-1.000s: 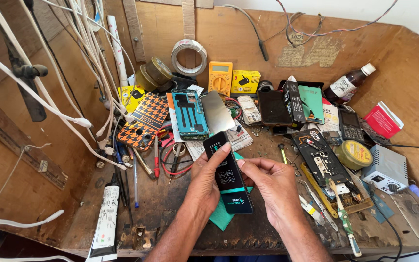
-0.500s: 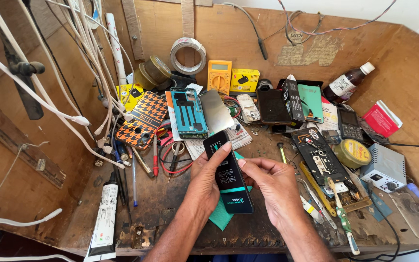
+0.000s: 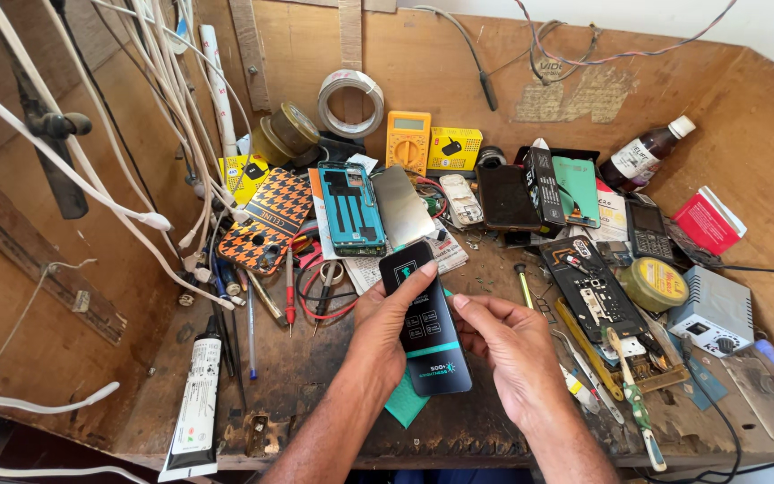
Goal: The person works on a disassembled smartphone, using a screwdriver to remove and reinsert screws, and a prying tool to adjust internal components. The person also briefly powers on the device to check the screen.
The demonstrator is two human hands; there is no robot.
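Black flat packet with teal band, unmoved since a second ago, above teal cloth | left hand still gripping packet's left edge, thumb on front | right hand fingers curled at packet's right edge | counted: one packet, one cloth, two hands, one yellow multimeter far beyond packet.

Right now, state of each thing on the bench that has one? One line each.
black flat package: held off the bench, upright, in both hands
left hand: gripping the package's left edge
right hand: fingertips on its right edge
teal phone frame: opened, lying flat
dark bottle: capped, lying tilted
white tube: capped, lying flat
yellow multimeter: propped against the back wall
tape roll: leaning on the wall
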